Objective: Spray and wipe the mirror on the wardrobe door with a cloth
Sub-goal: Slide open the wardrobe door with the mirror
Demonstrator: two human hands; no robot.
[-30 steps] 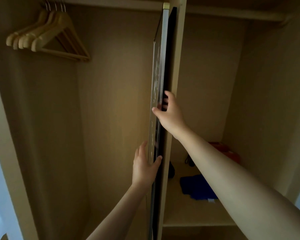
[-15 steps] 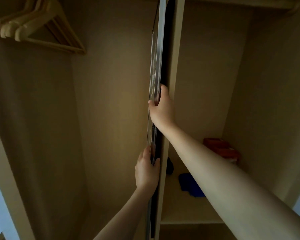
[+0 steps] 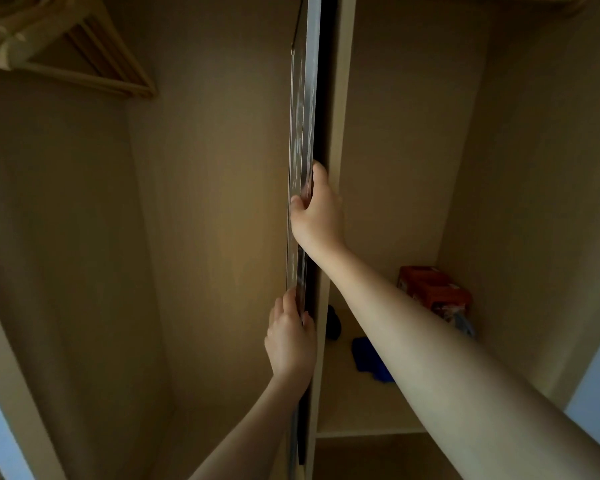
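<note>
The mirror door (image 3: 302, 143) is standing edge-on at the wardrobe's middle divider. The right hand (image 3: 317, 213) is gripping its edge higher up, fingers clamped around it; the left hand (image 3: 290, 336) is gripping the same edge lower down. A blue cloth (image 3: 369, 358) is lying on the shelf (image 3: 354, 410) near its left edge, an orange box (image 3: 433, 289) sitting at the back right corner.

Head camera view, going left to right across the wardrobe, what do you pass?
Wooden hangers → left hand gripping the mirror door, seen edge-on, with the right hand gripping it higher up → blue cloth on the shelf → red box.
</note>
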